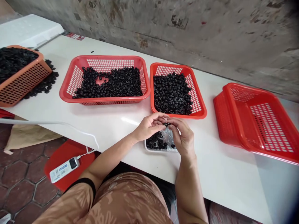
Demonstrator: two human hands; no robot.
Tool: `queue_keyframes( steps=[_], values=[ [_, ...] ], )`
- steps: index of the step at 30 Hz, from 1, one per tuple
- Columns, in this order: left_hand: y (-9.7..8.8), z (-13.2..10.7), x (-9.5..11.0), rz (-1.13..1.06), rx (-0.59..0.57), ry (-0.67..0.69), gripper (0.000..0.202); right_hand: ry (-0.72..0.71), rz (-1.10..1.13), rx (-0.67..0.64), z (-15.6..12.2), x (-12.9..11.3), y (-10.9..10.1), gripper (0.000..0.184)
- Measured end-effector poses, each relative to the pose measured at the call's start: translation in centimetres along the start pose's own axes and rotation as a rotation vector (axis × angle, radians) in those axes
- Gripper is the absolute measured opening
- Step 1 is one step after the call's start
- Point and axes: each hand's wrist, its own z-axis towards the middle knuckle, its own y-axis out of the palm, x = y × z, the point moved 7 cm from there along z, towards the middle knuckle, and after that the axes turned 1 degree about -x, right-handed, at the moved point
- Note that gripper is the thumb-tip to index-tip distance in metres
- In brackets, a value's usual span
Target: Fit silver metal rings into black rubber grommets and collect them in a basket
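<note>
Between my fingertips is a small black ring-shaped part (166, 124), pinched from the left by my left hand (149, 126) and from the right by my right hand (183, 133). The fingers of both hands are closed, and they hide some of the part. Just below them sits a shallow white tray (161, 150). Loose black parts (157, 143) lie in its left side, and shiny clear or silvery bits (167, 137) in the middle. My right hand covers the tray's right side. Right behind my hands stands a red basket (201, 113) filled with similar black parts.
Another red basket (105, 100) of black parts stands left of it. An orange basket (23, 84) at the far left has parts spilled beside it. Stacked red baskets (233, 124) are at right. A power strip (64, 169) with a white cable lies on a red stool (86, 158).
</note>
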Motion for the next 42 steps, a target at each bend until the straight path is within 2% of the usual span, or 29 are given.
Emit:
queue_keyframes(
  steps=[11, 17, 26, 31, 34, 39, 42],
  values=[
    [0.1, -0.4, 0.1, 0.106, 0.031, 0.046, 0.038, -0.159, -0.152, -0.043, -0.1, -0.9, 0.3, 0.025],
    [-0.1, -0.5, 0.0, 0.052, 0.054, 0.002, 0.039, -0.255, -0.265, -0.031, 0.0, -2.1, 0.2, 0.027],
    [0.1, -0.6, 0.4, -0.096, 0.031, -0.085, 0.044, -0.291, -0.229, -0.057, -0.3, -2.9, 0.2, 0.038],
    [0.0, -0.5, 0.5, -0.164, 0.072, -0.092, 0.043, -0.297, -0.229, -0.047, -0.2, -3.3, 0.3, 0.043],
    [0.0, -0.3, 0.5, -0.215, 0.089, -0.080, 0.042, -0.333, -0.295, 0.007, -0.2, -3.6, 0.4, 0.047],
    [0.5, 0.0, 0.6, -0.242, 0.076, -0.093, 0.039, -0.353, -0.370, 0.184, -0.2, -4.0, -0.2, 0.039],
    [1.3, 0.2, 1.0, -0.183, 0.014, -0.138, 0.030, -0.358, -0.441, 0.205, 0.0, -4.2, -0.5, 0.035]
  ],
)
